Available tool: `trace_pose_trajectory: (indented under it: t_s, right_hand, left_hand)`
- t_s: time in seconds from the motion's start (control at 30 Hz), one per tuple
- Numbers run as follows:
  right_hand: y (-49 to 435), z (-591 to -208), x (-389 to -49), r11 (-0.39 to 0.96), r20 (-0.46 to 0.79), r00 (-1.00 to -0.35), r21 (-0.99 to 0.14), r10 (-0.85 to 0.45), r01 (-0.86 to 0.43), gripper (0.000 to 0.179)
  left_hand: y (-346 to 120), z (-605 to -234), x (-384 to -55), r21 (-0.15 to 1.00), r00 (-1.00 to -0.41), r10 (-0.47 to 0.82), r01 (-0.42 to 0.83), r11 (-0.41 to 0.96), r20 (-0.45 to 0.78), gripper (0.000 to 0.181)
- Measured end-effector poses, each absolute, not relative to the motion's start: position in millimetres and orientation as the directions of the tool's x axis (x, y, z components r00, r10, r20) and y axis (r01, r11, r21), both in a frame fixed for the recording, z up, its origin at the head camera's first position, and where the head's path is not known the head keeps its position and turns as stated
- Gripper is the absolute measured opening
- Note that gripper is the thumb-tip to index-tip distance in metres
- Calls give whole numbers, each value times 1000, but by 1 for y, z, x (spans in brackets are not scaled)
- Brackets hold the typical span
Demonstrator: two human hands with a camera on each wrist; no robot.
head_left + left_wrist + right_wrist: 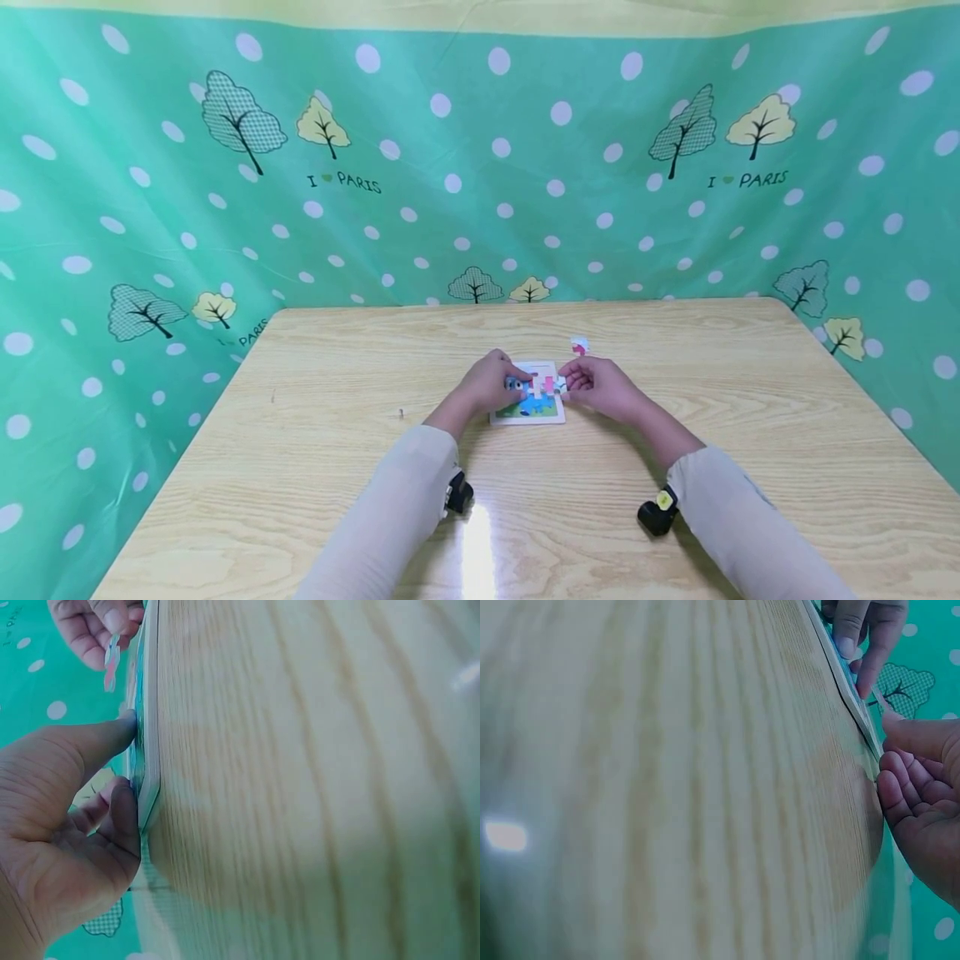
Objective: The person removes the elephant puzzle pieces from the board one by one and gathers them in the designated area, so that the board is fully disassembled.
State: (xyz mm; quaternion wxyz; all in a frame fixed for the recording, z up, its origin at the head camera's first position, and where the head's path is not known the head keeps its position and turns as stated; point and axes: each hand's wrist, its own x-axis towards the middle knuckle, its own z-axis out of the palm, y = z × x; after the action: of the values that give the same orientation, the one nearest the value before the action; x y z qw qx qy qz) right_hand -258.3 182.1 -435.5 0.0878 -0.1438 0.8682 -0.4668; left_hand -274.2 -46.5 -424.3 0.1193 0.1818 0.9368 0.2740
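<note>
A jigsaw puzzle [534, 410] with a blue cartoon figure lies in a pale-bordered tray [525, 421] on the table. My left hand [486, 383] rests over the tray's left side. Its thumb [120, 735] and forefinger press on the picture, while other fingers lie near the left edge. At the right border, my right hand [600, 387] pinches a puzzle piece [560, 384] between thumb and fingers. That piece [112, 664] stands tilted above the tray in the left wrist view. Beyond the right hand lies a loose piece [580, 345], white with a red patch.
The wooden table [315, 467] reaches back to a green dotted cloth [420, 167]. A tiny dark speck [401, 412] shows left of the tray. Black wrist cameras [458, 493] sit by both sleeves, and light glares off the near tabletop.
</note>
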Motion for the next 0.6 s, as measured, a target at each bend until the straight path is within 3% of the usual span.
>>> trace_pose_trajectory:
  t_s: [0.6]
  right_hand:
    - [205,-432,-248,471,-30,-958,-875,-286,-113,37]
  left_hand:
    - [-47,-426,-272,573,-908,406,276,772,-109,26]
